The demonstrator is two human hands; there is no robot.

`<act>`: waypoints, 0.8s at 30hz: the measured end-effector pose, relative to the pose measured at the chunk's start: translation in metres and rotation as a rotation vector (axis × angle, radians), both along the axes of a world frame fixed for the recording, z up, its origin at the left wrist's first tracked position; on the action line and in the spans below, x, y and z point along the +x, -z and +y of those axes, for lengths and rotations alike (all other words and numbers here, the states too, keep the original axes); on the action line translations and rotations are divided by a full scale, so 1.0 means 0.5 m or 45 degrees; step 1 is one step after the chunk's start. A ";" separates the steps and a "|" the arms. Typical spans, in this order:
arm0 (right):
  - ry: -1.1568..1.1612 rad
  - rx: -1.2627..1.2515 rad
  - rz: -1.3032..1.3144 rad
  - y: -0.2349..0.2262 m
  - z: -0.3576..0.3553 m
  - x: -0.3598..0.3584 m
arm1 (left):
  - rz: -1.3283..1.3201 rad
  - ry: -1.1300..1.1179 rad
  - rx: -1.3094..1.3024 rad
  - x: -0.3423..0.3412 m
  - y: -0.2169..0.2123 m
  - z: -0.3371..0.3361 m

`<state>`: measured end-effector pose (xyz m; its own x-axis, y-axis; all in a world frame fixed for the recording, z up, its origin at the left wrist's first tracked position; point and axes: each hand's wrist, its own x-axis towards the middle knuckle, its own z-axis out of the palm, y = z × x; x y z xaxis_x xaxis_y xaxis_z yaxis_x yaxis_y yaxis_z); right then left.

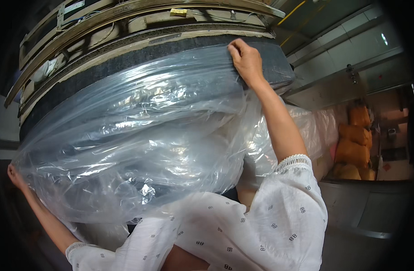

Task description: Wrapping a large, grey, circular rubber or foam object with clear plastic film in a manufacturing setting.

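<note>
A large clear plastic sheet (139, 135), creased and glossy, is stretched between my two hands. It lies across the dark grey work surface (279, 65) and hangs down over my lap. At the far left, my left hand (16, 176) is closed on one end of the sheet, with the arm held out wide. My right hand (245, 61) pinches the sheet's far edge near the right end of the surface. Whether the plastic is a single layer or a folded bag, I cannot tell.
Behind the surface runs a long worn machine frame (139, 20) with rails, and a small yellow piece (178, 12) sits on it. More clear plastic (306, 131) is heaped at my right. Beyond it stand orange sacks (354, 142) by a doorway.
</note>
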<state>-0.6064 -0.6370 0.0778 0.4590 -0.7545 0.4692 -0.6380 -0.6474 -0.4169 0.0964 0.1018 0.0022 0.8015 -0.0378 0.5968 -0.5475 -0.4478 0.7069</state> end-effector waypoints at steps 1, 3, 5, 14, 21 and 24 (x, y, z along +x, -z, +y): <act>-0.012 0.000 0.006 -0.002 0.010 0.008 | 0.078 0.015 -0.014 -0.030 -0.021 0.026; -0.019 0.126 0.119 -0.022 0.031 0.013 | 0.283 0.065 -0.274 -0.119 -0.041 0.020; -0.071 0.106 0.072 -0.018 0.028 0.018 | 0.371 0.110 -0.353 -0.186 -0.101 0.068; -0.344 -0.134 -0.059 0.012 -0.006 0.035 | 0.478 -0.144 -0.132 -0.475 -0.201 0.128; -0.366 0.040 -0.036 0.006 -0.010 0.034 | 0.562 -0.057 -0.199 -0.528 -0.141 0.204; -0.402 -0.001 -0.226 0.004 -0.056 0.035 | 0.520 -0.102 -0.254 -0.488 -0.102 0.169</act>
<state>-0.5889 -0.6650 0.0758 0.5808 -0.5881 0.5628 -0.3244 -0.8014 -0.5025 -0.1476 0.1862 0.0530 0.9683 0.1173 0.2205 -0.1752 -0.3103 0.9344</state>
